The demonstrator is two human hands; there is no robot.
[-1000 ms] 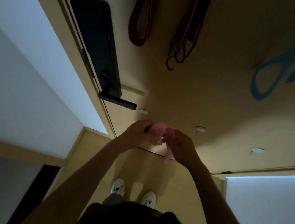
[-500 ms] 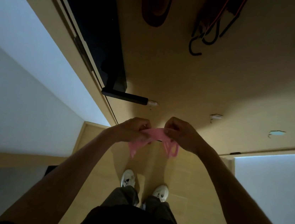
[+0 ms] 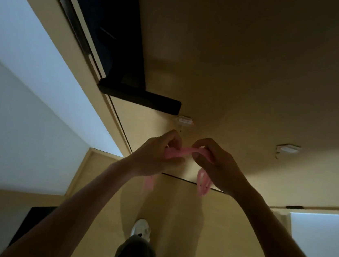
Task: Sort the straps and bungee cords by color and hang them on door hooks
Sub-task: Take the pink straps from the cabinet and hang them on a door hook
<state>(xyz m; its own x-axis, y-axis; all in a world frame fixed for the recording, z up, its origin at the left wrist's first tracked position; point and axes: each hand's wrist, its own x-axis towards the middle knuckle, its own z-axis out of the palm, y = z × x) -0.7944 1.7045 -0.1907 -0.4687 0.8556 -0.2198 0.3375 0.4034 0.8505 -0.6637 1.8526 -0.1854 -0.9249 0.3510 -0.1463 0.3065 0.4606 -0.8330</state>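
Facing a wooden door (image 3: 257, 64) (dim room), left hand (image 3: 154, 158) and right hand (image 3: 217, 168) pinch one pink strap (image 3: 180, 152).

The tan wooden door (image 3: 257, 64) fills the upper right of the frame, carrying a black lever handle (image 3: 142, 99) left of centre, one white hook (image 3: 184, 120) just beside the lever's tip and a second white hook (image 3: 287, 149) further right, while the pale wood floor (image 3: 187, 220) at lower centre bears a white shoe (image 3: 141, 228).
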